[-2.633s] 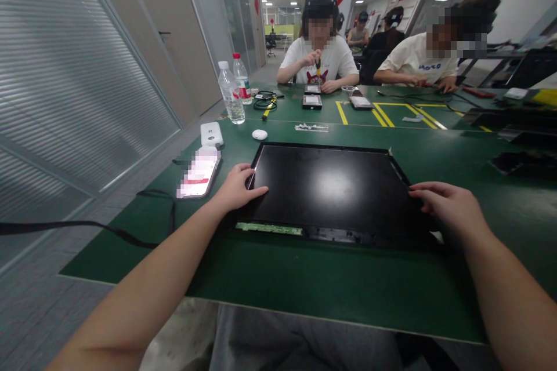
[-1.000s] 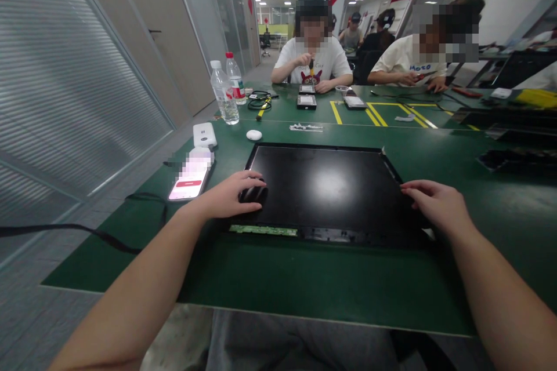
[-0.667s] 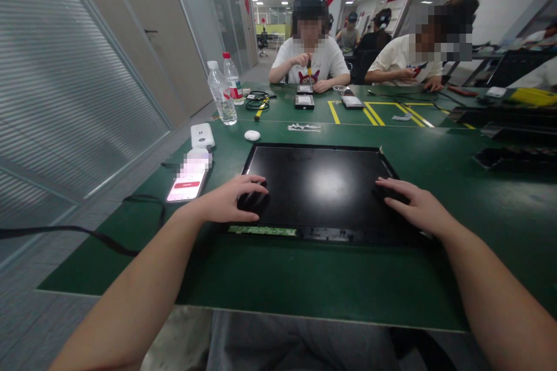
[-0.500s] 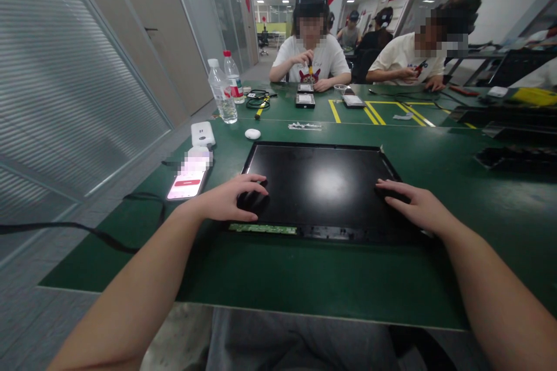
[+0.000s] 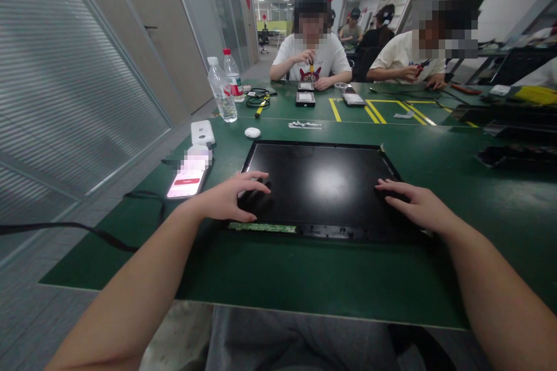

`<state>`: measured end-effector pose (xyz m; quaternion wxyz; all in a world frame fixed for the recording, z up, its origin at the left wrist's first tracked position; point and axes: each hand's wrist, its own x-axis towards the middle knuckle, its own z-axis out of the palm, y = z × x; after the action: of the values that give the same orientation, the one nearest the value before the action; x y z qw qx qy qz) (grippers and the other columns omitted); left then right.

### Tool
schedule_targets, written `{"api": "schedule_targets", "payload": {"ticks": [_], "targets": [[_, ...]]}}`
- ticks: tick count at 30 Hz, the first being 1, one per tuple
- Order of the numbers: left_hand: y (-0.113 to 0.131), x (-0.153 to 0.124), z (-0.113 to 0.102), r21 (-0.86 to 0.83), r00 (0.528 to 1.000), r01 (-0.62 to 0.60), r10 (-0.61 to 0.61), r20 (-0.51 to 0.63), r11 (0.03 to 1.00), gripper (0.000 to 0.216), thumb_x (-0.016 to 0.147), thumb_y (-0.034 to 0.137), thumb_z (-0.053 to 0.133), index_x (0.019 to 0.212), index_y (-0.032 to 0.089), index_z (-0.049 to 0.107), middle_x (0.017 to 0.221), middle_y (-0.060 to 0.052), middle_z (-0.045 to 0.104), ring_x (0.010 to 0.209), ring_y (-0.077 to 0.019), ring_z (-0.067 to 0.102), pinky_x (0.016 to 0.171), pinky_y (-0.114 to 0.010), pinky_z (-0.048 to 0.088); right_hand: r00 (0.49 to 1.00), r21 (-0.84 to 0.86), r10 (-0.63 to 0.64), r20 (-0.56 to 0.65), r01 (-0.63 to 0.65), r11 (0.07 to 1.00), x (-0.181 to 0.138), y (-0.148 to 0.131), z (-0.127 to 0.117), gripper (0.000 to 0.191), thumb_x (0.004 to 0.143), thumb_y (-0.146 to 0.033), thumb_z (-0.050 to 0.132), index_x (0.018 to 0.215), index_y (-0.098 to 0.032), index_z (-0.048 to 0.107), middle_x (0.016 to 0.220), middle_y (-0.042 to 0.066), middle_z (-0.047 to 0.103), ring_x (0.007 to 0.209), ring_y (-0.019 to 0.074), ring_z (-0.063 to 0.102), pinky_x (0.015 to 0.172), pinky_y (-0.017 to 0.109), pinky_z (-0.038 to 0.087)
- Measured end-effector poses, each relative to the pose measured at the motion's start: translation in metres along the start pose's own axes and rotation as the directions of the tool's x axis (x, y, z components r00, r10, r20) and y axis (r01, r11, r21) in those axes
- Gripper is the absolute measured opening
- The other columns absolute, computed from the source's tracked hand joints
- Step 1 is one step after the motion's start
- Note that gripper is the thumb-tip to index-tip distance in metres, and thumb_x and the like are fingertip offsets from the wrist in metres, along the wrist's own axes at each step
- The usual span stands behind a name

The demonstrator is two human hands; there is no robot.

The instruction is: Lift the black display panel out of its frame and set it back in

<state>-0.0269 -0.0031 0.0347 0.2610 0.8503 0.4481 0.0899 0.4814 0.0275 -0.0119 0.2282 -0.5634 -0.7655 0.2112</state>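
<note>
A black flat screen panel lies face up on the green table in front of me. A green circuit strip shows along its near edge. My left hand rests on the panel's near left corner, fingers spread and lying flat. My right hand lies flat on the near right part of the panel, fingers stretched out. Neither hand holds anything.
A lit phone and a white charger lie left of the panel, a black cable trailing off the table. Two water bottles and a white puck stand behind. Two persons work across the table among drives and yellow tape lines.
My right hand has slid from the panel's right edge inward onto its surface. My left hand has moved from the left edge onto the panel and spread its fingers.
</note>
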Motion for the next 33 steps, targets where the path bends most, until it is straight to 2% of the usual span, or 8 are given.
{"api": "schedule_targets", "payload": {"ticks": [12, 20, 27, 30, 33], "targets": [[-0.002, 0.002, 0.002, -0.010, 0.997, -0.068, 0.068, -0.019, 0.998, 0.052, 0.081, 0.034, 0.084, 0.132, 0.029, 0.075, 0.173, -0.011, 0.043, 0.156, -0.0397, 0.043, 0.126, -0.056, 0.037, 0.999, 0.024, 0.024, -0.035, -0.023, 0.999, 0.000, 0.003, 0.002, 0.038, 0.087, -0.040, 0.066, 0.119, -0.030, 0.084, 0.141, 0.005, 0.074, 0.144, 0.0339, 0.059, 0.125, 0.054, 0.042], [-0.005, 0.003, 0.004, 0.000, 0.994, -0.101, 0.101, -0.029, 0.995, 0.049, 0.082, 0.034, 0.083, 0.130, 0.028, 0.076, 0.172, -0.011, 0.045, 0.155, -0.0385, 0.045, 0.126, -0.055, 0.037, 0.998, 0.059, 0.040, -0.040, -0.038, 0.998, 0.000, 0.003, 0.002, 0.040, 0.085, -0.045, 0.065, 0.117, -0.030, 0.084, 0.140, 0.005, 0.074, 0.145, 0.0331, 0.059, 0.127, 0.054, 0.039], [-0.005, 0.003, 0.003, 0.010, 0.999, -0.027, 0.027, -0.022, 1.000, 0.053, 0.086, 0.050, 0.079, 0.134, 0.029, 0.073, 0.170, -0.010, 0.047, 0.154, -0.0385, 0.047, 0.125, -0.054, 0.040, 0.998, 0.057, 0.033, -0.047, -0.031, 0.998, 0.000, 0.002, 0.002, 0.039, 0.084, -0.046, 0.065, 0.114, -0.031, 0.083, 0.138, 0.005, 0.076, 0.142, 0.0339, 0.061, 0.126, 0.054, 0.041], [-0.008, 0.005, 0.005, 0.007, 0.995, 0.015, -0.014, -0.099, 1.000, 0.052, 0.094, 0.057, 0.068, 0.135, 0.026, 0.073, 0.168, -0.013, 0.049, 0.151, -0.0369, 0.050, 0.124, -0.053, 0.041, 0.996, 0.051, 0.045, -0.073, -0.041, 0.998, 0.000, 0.001, 0.002, 0.036, 0.085, -0.048, 0.064, 0.112, -0.033, 0.083, 0.136, 0.003, 0.076, 0.136, 0.0340, 0.066, 0.123, 0.055, 0.044], [-0.018, 0.010, 0.009, 0.064, 0.962, 0.121, -0.101, -0.255, 0.991, 0.057, 0.097, 0.060, 0.057, 0.136, 0.020, 0.072, 0.165, -0.018, 0.050, 0.150, -0.0385, 0.051, 0.126, -0.054, 0.039, 0.988, -0.006, 0.037, -0.152, -0.038, 0.999, 0.000, 0.002, 0.001, 0.035, 0.085, -0.050, 0.063, 0.110, -0.034, 0.083, 0.136, 0.005, 0.076, 0.132, 0.0351, 0.068, 0.120, 0.057, 0.046]]}}
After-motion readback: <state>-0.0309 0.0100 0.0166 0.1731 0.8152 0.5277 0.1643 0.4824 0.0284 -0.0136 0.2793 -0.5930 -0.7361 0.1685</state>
